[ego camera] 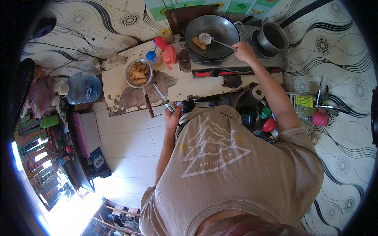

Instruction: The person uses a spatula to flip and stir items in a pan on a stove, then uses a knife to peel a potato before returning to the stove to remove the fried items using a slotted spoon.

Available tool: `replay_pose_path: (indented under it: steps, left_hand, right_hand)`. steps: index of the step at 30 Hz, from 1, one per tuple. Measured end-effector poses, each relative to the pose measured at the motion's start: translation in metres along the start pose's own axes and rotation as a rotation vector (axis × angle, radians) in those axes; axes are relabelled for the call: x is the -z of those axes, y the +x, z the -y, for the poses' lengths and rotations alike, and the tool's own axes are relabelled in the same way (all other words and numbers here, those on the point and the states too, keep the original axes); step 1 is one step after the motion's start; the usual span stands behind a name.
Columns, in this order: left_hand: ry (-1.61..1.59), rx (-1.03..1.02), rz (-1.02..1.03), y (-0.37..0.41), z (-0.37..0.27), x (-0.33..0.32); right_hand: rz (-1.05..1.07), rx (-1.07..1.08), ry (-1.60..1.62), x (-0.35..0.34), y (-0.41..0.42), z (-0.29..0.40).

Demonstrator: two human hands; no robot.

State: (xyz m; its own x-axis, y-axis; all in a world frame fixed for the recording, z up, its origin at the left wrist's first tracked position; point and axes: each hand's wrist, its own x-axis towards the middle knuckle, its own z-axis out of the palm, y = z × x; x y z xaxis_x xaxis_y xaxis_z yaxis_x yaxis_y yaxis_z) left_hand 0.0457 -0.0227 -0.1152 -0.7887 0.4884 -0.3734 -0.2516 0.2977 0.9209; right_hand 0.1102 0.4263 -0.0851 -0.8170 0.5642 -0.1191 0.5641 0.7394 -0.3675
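My right hand (244, 52) grips the handle of a perforated metal spatula (205, 39). The spatula's head is inside a large metal wok (220, 32), touching or just beside a golden-brown fried piece (198, 43). My left hand (173, 116) is held low by the counter's front edge, closed around the light, patterned handle of a knife (161, 93). Its blade points up and left over the counter. Left of the blade, a round wire strainer (126, 75) with a wooden handle holds several fried pieces (138, 73).
The wok sits on a gas stove (236, 69), beside a saucepan (273, 37). Red and blue-capped bottles (152, 56) and a coral-coloured container (169, 56) stand on the worn counter (189, 85). A large water jug (84, 89) lies at left; a utensil rack (304, 101) hangs right.
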Motion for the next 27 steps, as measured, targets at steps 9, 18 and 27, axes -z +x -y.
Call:
replay_pose_path:
  steps: [9,18,27]
  left_hand:
    - [-0.003,-0.03,-0.056,-0.005,-0.001,0.002]
    - [0.054,0.018,-0.024,-0.01,-0.01,0.006]
    - [0.024,0.012,-0.053,-0.01,-0.001,0.009]
  right_hand:
    - [-0.018,-0.17,-0.167,0.025,-0.002,0.024]
    - [0.304,-0.19,0.213,-0.013,0.037,-0.033]
    - [0.258,-0.25,0.33,0.0,0.016,-0.014]
